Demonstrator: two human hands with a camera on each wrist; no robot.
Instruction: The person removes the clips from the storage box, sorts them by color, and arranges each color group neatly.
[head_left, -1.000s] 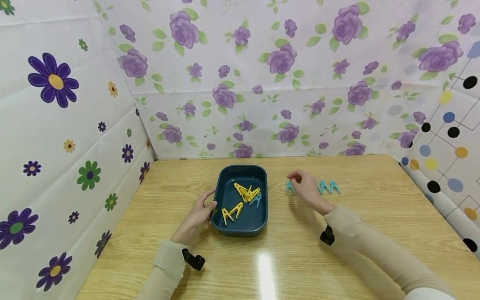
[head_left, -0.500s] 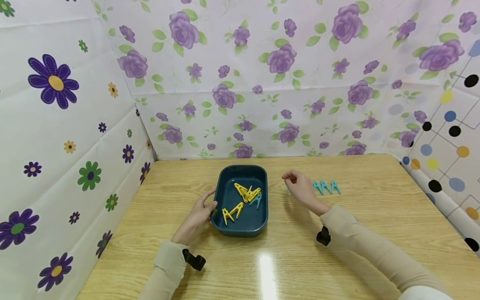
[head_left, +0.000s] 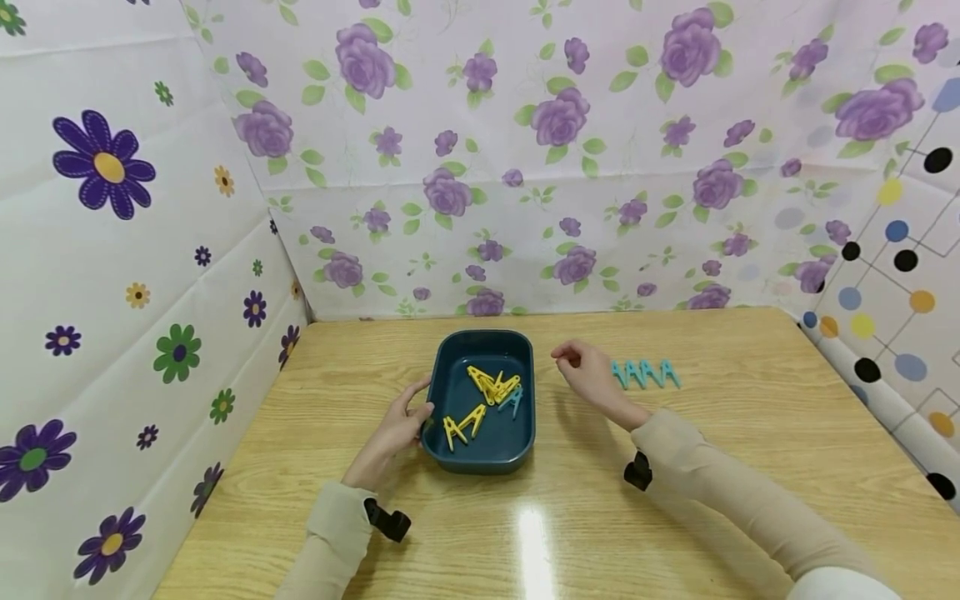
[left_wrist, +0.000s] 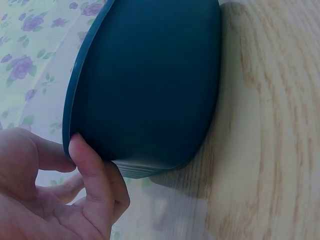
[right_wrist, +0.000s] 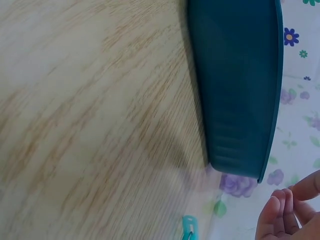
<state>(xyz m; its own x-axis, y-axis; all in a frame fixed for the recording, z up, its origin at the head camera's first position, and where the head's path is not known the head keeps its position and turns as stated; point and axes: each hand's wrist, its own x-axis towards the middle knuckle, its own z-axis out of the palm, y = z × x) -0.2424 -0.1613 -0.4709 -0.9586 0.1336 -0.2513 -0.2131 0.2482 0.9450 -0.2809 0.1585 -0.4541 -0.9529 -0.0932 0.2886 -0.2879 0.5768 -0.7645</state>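
Observation:
In the head view a dark teal plastic box stands on the table, several yellow clothespins and a blue clothespin inside it. My left hand grips its left rim; the left wrist view has the thumb over the rim and fingers against the outer wall. My right hand is between the box and a row of blue clothespins, loosely curled. In the right wrist view its thumb meets the fingertips with nothing showing between them. A blue clothespin lies on the table nearby.
The wooden table ends at a flowered cloth wall behind. A patterned cloth stands along the left, and a dotted cloth along the right.
My right hand has moved left, away from the row of blue clothespins and towards the box, uncovering more of the row and covering its left end. My left hand has stayed on the box.

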